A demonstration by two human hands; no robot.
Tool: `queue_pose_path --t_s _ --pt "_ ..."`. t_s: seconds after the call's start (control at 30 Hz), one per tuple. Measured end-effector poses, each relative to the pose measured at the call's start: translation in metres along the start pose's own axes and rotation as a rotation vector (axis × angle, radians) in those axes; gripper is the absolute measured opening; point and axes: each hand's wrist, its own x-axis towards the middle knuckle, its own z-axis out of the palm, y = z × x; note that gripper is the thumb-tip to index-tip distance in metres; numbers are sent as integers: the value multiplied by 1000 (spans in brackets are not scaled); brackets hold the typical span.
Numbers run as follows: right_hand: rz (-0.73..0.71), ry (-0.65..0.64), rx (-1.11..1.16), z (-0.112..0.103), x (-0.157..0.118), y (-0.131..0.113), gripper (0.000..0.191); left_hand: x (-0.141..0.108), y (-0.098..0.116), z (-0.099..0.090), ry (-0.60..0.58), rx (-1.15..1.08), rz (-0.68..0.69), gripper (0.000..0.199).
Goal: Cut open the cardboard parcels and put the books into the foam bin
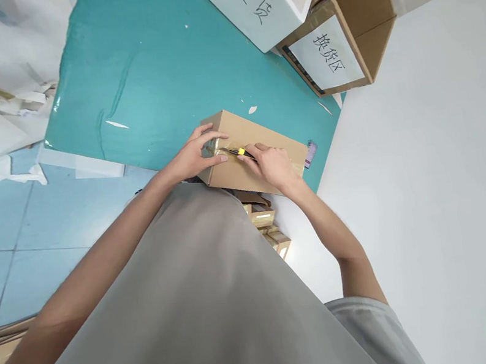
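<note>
A closed cardboard box [263, 135] lies on the teal-covered table, near the edge by my body. Clear tape [215, 147] shines at the left end of its top. My right hand [270, 165] is closed around a yellow and black utility knife [242, 152], whose tip points left at the taped seam. Whether the blade has entered the tape is too small to tell. At the box's left end rests my left hand [198, 152], thumb and fingers spread apart on either side of the tape.
Beyond the box stand a white bin [258, 8] with handwriting and an open carton [352, 39] with a paper label. A small purple item [310, 154] lies past the box's right end. Small boxes [262, 216] sit below the table edge. A white wall [446, 173] rises at right.
</note>
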Motion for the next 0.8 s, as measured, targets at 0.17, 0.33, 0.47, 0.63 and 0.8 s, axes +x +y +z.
queue_pose_path --t_s 0.17,0.33,0.47,0.63,0.8 --pt "-1 -7 -11 0 0 -2 68 -2 0 0 1 2 4 71" --pt "21 -13 -67 -6 -2 -9 62 -3 -1 0 12 12 16 74" --pt "16 -50 -139 -17 -1 -18 58 -3 1 -1 11 21 16 77" --pt "-15 -61 -177 -27 4 -22 53 -2 2 -1 14 24 13 77" --pt "-34 -64 -194 -28 3 -15 51 -1 0 -1 25 32 29 76"
